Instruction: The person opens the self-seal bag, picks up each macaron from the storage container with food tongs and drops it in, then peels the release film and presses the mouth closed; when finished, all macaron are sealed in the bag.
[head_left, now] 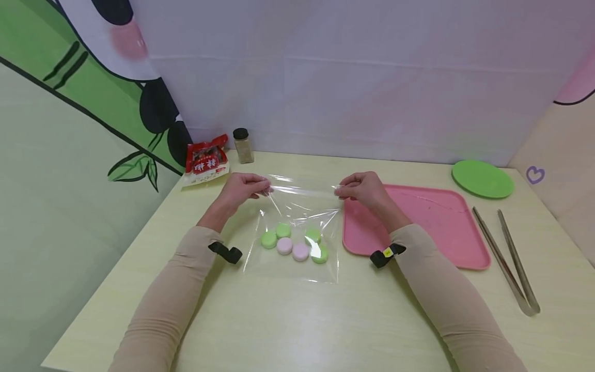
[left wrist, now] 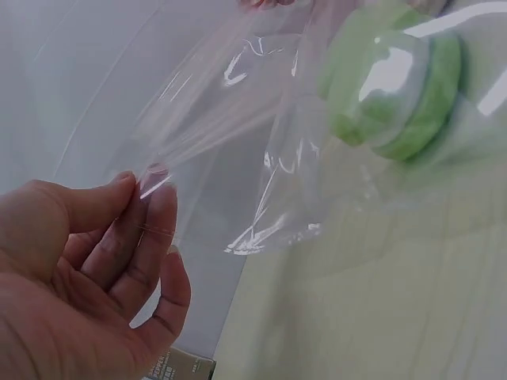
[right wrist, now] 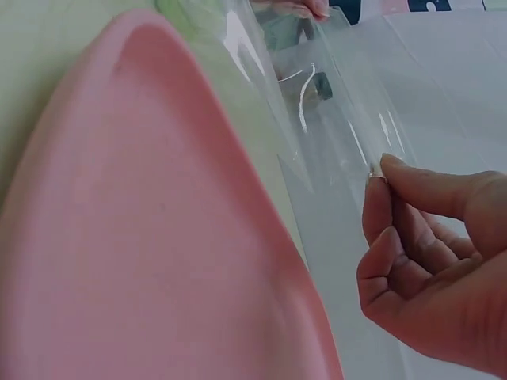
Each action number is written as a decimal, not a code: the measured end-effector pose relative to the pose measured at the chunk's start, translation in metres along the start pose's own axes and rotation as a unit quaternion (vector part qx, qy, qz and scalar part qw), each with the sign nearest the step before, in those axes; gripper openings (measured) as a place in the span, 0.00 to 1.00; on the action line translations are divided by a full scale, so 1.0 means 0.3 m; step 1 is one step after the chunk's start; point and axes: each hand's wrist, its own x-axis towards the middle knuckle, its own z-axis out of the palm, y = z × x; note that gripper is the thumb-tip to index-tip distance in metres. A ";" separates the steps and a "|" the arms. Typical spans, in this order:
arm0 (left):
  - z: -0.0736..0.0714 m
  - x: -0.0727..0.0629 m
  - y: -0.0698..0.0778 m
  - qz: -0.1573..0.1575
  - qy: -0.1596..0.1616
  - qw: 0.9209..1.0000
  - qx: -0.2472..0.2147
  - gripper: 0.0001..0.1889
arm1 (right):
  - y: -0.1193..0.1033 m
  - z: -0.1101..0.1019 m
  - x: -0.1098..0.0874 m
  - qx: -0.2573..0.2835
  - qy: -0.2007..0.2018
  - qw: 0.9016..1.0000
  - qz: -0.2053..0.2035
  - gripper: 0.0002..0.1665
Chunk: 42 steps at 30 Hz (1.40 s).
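A clear plastic bag point(head_left: 297, 268) is stretched between both hands in the head view, with several round green pieces point(head_left: 268, 239) and two pale pink ones point(head_left: 300, 252) in its lower part. They resemble macarons. My left hand point(head_left: 244, 188) pinches the bag's upper left corner between thumb and fingers. At the upper right corner, my right hand point(head_left: 364, 190) pinches the film the same way. In the left wrist view the left hand point(left wrist: 103, 261) grips the film's edge, and a green piece point(left wrist: 396, 87) shows through the plastic. The right wrist view has the right hand point(right wrist: 436, 253) pinching the opposite corner.
Under the right forearm lies a pink tray point(head_left: 432, 222). Metal tongs point(head_left: 516, 268) and a green plate point(head_left: 482, 179) are to its right. A red packet point(head_left: 206, 160) and a black-capped spice jar point(head_left: 244, 146) stand at the back left, near the wall.
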 end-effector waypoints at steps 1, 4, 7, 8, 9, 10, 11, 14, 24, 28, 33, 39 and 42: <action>0.000 -0.001 0.004 -0.002 0.003 1.000 0.005 0.17 | -0.001 -0.003 0.000 -0.003 -0.002 1.000 -0.001 0.23; 0.001 -0.004 0.014 -0.010 0.009 1.000 0.014 0.17 | -0.009 -0.011 -0.002 -0.001 -0.008 1.000 -0.006 0.22; -0.001 -0.005 0.014 -0.017 0.010 1.000 0.017 0.17 | -0.017 -0.018 -0.006 -0.002 -0.016 1.000 -0.009 0.24; -0.002 -0.005 0.012 -0.019 0.011 1.000 0.017 0.17 | -0.020 -0.020 -0.007 -0.004 -0.020 1.000 -0.008 0.25; -0.003 -0.004 0.010 -0.022 0.013 1.000 0.018 0.17 | -0.021 -0.020 -0.007 -0.006 -0.025 1.000 -0.008 0.25; -0.003 -0.004 0.008 -0.025 0.015 0.999 0.019 0.17 | -0.023 -0.021 -0.008 -0.008 -0.030 0.999 -0.008 0.26; -0.003 -0.002 0.005 -0.026 0.015 0.999 0.020 0.17 | -0.025 -0.021 -0.009 -0.010 -0.035 0.999 -0.008 0.26; -0.003 0.000 0.004 -0.026 0.017 0.999 0.018 0.17 | -0.032 -0.024 -0.010 -0.018 -0.043 0.999 -0.009 0.26; -0.001 0.009 0.004 -0.019 0.026 0.998 0.055 0.16 | -0.020 -0.033 -0.005 -0.038 -0.031 0.999 0.004 0.27; 0.009 0.015 0.007 -0.025 0.045 0.995 0.082 0.16 | -0.015 -0.040 -0.009 -0.047 -0.018 0.999 -0.002 0.25; 0.022 0.037 0.002 -0.055 0.044 0.997 0.021 0.17 | -0.005 -0.048 -0.020 -0.059 0.004 0.998 -0.021 0.23; 0.024 0.054 -0.020 -0.071 0.025 0.996 -0.057 0.18 | -0.007 -0.034 -0.033 -0.093 -0.006 0.995 -0.040 0.23; 0.019 0.060 -0.037 -0.076 0.005 0.996 -0.047 0.22 | -0.008 -0.032 -0.043 -0.130 -0.009 0.991 -0.042 0.23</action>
